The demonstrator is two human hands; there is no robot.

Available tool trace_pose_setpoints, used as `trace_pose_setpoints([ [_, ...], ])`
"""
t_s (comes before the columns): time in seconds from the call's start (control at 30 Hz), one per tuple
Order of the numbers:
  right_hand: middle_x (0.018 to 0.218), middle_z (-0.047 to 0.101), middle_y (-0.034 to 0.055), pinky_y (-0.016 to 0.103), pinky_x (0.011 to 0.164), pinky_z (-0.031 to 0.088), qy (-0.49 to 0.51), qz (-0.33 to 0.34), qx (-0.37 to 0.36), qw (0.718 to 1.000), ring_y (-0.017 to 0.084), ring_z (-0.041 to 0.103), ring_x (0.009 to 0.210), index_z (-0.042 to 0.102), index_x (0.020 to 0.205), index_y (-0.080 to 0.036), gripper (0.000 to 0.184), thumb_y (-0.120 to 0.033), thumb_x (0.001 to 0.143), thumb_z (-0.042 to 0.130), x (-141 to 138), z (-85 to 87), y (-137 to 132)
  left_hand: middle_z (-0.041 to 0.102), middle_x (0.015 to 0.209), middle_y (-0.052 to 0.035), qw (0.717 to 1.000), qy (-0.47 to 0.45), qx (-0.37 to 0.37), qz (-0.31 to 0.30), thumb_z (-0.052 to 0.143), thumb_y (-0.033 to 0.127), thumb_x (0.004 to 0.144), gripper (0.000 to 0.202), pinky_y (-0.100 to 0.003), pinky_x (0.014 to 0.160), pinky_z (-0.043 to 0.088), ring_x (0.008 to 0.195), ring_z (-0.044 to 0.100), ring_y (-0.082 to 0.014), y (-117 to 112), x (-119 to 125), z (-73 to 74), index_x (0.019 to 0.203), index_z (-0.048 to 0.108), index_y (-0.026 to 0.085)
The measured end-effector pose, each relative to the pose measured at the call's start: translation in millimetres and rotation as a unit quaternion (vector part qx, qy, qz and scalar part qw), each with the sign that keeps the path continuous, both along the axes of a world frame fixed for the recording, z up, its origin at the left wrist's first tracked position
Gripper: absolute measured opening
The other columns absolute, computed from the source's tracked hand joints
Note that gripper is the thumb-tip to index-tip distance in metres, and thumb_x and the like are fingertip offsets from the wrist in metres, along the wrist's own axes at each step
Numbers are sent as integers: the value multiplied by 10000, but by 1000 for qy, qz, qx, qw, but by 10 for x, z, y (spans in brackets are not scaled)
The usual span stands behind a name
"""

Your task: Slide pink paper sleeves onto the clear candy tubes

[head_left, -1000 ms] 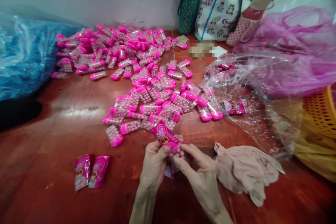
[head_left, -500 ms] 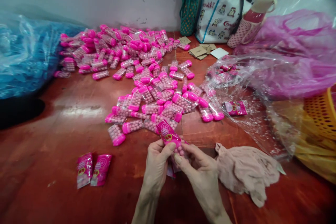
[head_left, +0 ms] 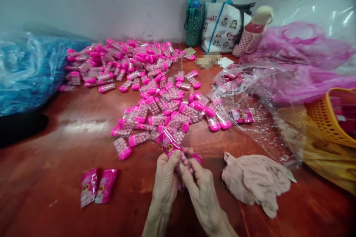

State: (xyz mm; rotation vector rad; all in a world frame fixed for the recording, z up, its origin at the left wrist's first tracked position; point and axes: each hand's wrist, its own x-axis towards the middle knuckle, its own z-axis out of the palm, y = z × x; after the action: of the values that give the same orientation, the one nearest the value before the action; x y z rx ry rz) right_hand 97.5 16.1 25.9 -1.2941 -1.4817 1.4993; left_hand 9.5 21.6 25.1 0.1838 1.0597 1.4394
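Note:
A pink printed candy packet (head_left: 168, 143) slants up from between my two hands, with pink candy balls showing at its lower end. My left hand (head_left: 166, 177) is closed on it, thumb pressed on the front. My right hand (head_left: 200, 183) pinches the lower end by the candy balls. Behind my right fingers a second bit of pink wrapper (head_left: 197, 158) shows; the rest of it is hidden. Just beyond my hands lies a heap of clear candy tubes (head_left: 160, 120) with bright pink caps. Two pink candy packets (head_left: 106, 186) lie side by side on the floor to the left.
A beige cloth (head_left: 256, 181) lies to the right. Behind it are crumpled clear plastic (head_left: 267, 133), a loose packet (head_left: 242, 116) and a yellow basket (head_left: 319, 116). Blue plastic bags (head_left: 27, 70) lie far left. A white tote bag (head_left: 219, 29) and bottles stand by the wall.
The camera view has shifted slightly, so more of the yellow basket shows. My hands keep their hold on the packet; the right hand has turned a little and drawn closer to the left.

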Motion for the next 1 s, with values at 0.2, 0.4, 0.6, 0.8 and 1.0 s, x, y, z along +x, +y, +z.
trace_pose_setpoints([
  [0.2,658,562,8,189,539,412,3,-30,26,999,114,531,562,561,861,-154,227,-323,874,410,63,31,-12,683,768,-73,1000,1,-4,-12,595,215,767,152,-203,579,465,632,599,-120,-92,164,72,824,701,121],
  [0.4,607,533,-15,165,469,377,103,-10,-26,994,97,495,525,550,771,-167,270,-383,873,424,68,-14,36,681,816,-80,999,-34,-11,29,590,307,768,195,-246,617,485,714,614,-163,-130,120,173,826,685,146],
  [0.6,611,588,15,189,474,379,47,-15,34,998,126,545,519,561,831,-161,284,-376,888,385,34,-57,-3,681,767,-83,999,5,-12,35,615,308,747,192,-260,631,489,695,615,-169,-110,132,210,784,690,136],
  [0.8,602,559,10,198,488,386,49,-59,49,996,129,530,530,545,827,-170,254,-364,884,393,26,16,-14,662,693,-64,999,-18,4,36,568,303,787,218,-242,605,480,542,554,-106,-126,181,242,807,691,124],
  [1.0,517,422,-53,179,390,317,146,-42,-62,986,82,368,412,481,722,-188,285,-415,876,401,0,54,16,634,637,-48,999,-28,9,17,619,319,743,227,-220,502,454,479,530,-99,-47,94,278,801,678,107],
])
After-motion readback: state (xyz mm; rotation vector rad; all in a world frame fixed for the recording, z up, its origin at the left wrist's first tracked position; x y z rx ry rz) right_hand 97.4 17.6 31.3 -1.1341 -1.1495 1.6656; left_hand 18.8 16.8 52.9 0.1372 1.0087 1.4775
